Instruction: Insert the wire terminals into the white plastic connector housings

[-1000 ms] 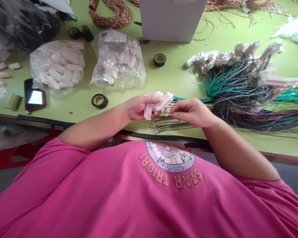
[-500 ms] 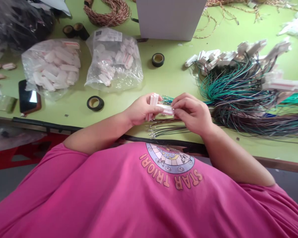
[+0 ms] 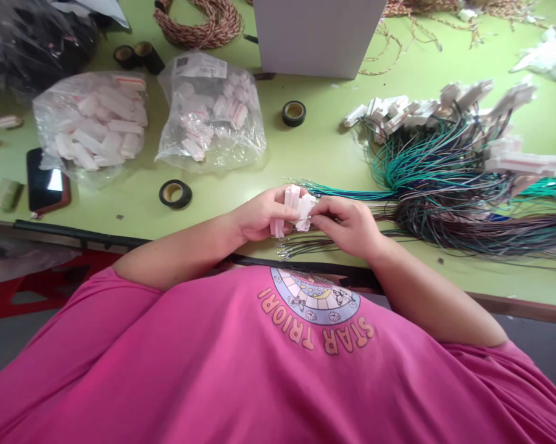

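My left hand [image 3: 261,216] is closed around several white plastic connector housings. One housing [image 3: 305,213] sticks out past the thumb, and others [image 3: 290,196] stand upright behind the fingers. My right hand [image 3: 347,225] is pinched at the right side of the protruding housing. A thin wire seems to be between its fingertips, though the fingers mostly hide it. Below the hands lie dark wires with bare metal terminals [image 3: 289,251]. Green and blue wires [image 3: 337,190] stretch out behind them towards the bundle on the right.
A large wire bundle [image 3: 448,160] with white housings lies to the right. Two clear bags of housings [image 3: 99,129] sit at the left, near a phone [image 3: 46,182]. Black tape rolls [image 3: 176,193] lie on the green table, and a grey box [image 3: 319,37] stands at the back.
The protruding housing has turned from lying sideways to nearly upright in my left hand. My right hand has moved slightly left and down, its fingertips still at the housing.
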`<state>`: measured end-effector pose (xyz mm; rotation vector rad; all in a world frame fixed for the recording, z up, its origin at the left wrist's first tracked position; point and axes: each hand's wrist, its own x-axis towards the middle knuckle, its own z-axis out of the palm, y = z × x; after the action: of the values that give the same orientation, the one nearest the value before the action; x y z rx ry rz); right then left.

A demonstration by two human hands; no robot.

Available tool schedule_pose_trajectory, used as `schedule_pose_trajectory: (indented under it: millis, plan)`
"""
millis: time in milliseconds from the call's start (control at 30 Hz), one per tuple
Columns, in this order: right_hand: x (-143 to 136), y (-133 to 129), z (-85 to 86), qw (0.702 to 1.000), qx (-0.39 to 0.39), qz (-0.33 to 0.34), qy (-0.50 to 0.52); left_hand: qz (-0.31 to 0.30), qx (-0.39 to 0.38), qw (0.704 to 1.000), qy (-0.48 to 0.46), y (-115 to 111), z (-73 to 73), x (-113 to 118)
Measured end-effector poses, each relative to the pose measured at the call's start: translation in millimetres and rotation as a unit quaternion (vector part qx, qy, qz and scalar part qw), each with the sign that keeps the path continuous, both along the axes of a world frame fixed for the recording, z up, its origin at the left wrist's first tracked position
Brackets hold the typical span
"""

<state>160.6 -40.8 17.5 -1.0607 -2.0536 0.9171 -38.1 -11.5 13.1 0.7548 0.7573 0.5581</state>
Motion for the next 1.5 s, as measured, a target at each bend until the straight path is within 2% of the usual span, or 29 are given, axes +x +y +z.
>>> schedule_pose_trajectory:
  millis: [100,267,433,600,933,1100,1200,1333,1500]
  plan:
    - [0.1,-2.2,1.3,1.0,0.014,-0.02,-0.014,0.02,-0.013,1.0,0.003,2.4,-2.4,-1.1]
    - [3.0,-4.2,3.1,0.991,0.066,-0.101,-0.066,0.035,-0.009,0.999,0.012,5.1,-3.5,-4.0]
    - [2.9,-4.8,1.6,0.983,0.084,-0.087,-0.138,0.021,-0.004,0.999,0.028,3.1,-0.4,-4.5]
    - [2.8,-5.7,-3.0,0.972,0.137,-0.081,-0.173,0.033,0.018,0.998,0.041,2.5,-0.6,-3.7]
    - [2.4,-7.0,-4.4,0.936,0.206,-0.045,-0.281,0.031,0.049,0.996,0.061,2.6,-3.0,-2.0]
    - [-5.3,-9.1,-15.7,0.94,0.184,-0.03,-0.287,0.049,0.089,0.988,0.114,-2.2,-5.3,1.2]
    - [-7.8,-8.6,-20.3,0.951,0.16,-0.046,-0.261,0.046,0.109,0.982,0.147,-4.3,-6.7,2.2]
    - [-6.8,-6.3,-18.8,0.973,0.117,-0.097,-0.172,0.081,0.129,0.976,0.157,-4.5,-6.2,2.4]
    - [-10.3,-8.1,-18.3,0.977,0.101,-0.079,-0.168,0.072,0.133,0.979,0.138,-5.3,-6.1,3.6]
